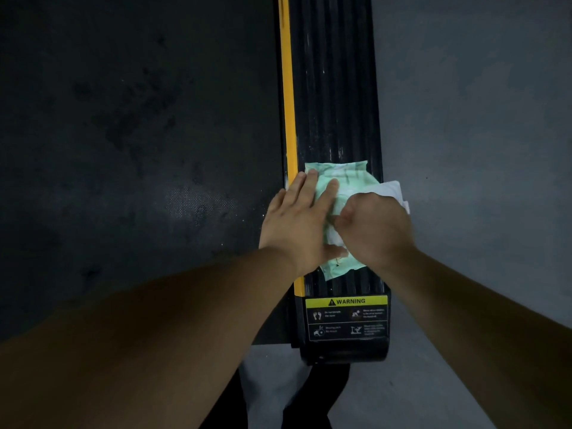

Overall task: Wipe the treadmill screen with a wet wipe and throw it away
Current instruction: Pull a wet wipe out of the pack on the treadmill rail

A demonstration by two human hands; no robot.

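1. Head view, looking steeply down. A green wet-wipe pack (340,193) lies on the ribbed black side rail (334,88) of the treadmill, right of centre in the frame, just beside the yellow strip (289,134). The dark belt (139,134) fills the left half; grey floor (479,103) lies to the right.
2. Left hand (297,224): flat, fingers spread over the left part of the pack, pinning it to the rail. Grip open, pressing rather than closing on anything.
3. Right hand (374,230): curled over the middle of the pack, fingertips hidden beneath the knuckles. A white wipe (393,190) shows past its upper right edge. The grip looks closed on that wipe, though the contact itself is not visible.
4. Warning label (346,317) sits at the rail's near end, lower centre. The treadmill screen is out of frame.
5. Judgement: step in hand is drawing one wipe from the pack; wiping and disposal not yet begun.
6. To do it well: keep the left palm firm so the pack does not lift; pull slowly along the opening so a single sheet separates; reseal the flap afterwards.
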